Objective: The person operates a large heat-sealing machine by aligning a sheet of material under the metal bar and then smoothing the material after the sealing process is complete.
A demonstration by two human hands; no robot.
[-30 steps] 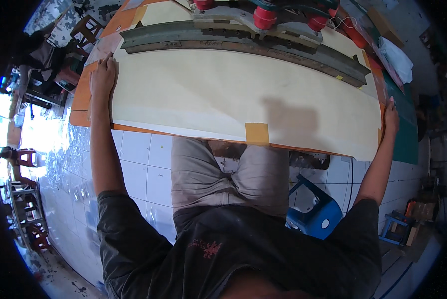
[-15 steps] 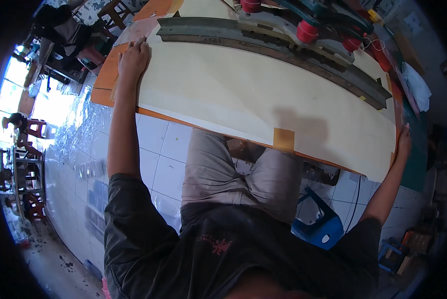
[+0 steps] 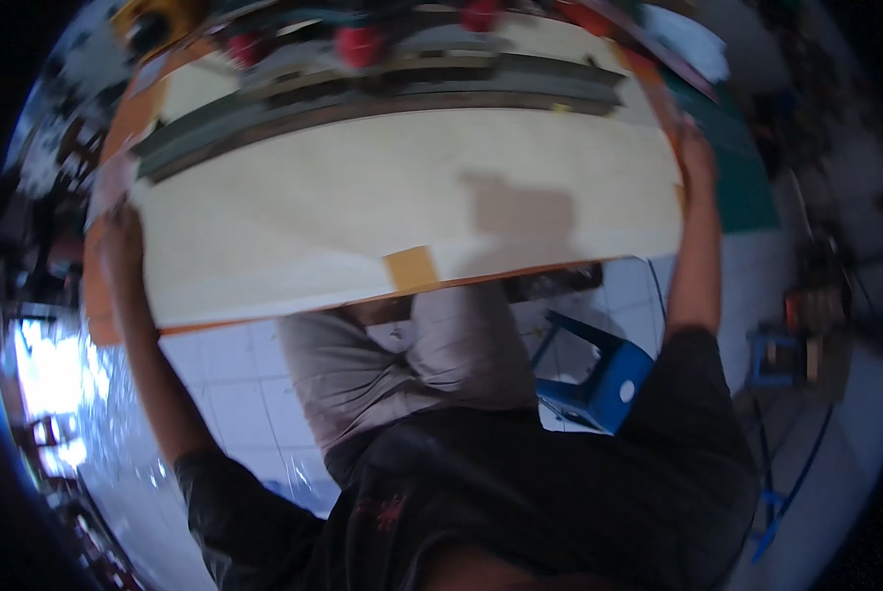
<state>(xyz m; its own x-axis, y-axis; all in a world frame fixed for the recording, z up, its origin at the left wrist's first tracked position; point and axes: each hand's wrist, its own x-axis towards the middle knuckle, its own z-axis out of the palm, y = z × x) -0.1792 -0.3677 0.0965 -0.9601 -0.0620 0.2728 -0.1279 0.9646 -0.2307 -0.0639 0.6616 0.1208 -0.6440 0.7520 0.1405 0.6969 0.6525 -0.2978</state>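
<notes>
Left hand (image 3: 121, 236) is lying at the left end of the cream sheet (image 3: 362, 192), right hand (image 3: 697, 163) at the right end. Grip state: fingers are blurring on both sides, so cannot tell whether they are pinching the sheet or only bracing against the edge.

Sheet is lying on the orange counter (image 3: 99, 305), in front of the person's lap, and is showing faint waviness. Tape (image 3: 412, 268) is sitting at its near edge, around the middle. A long metal bar (image 3: 382, 98) is spanning the far part, with red knobs (image 3: 359, 45) standing beyond it.

Judgement: the step seems to be squaring and steadying the sheet. Doing it well probably means both hands are pulling evenly outward, neither end is leading, and the near edge is running parallel to the bar. Uneven tension would likely be skewing the sheet or straining the tape.
</notes>
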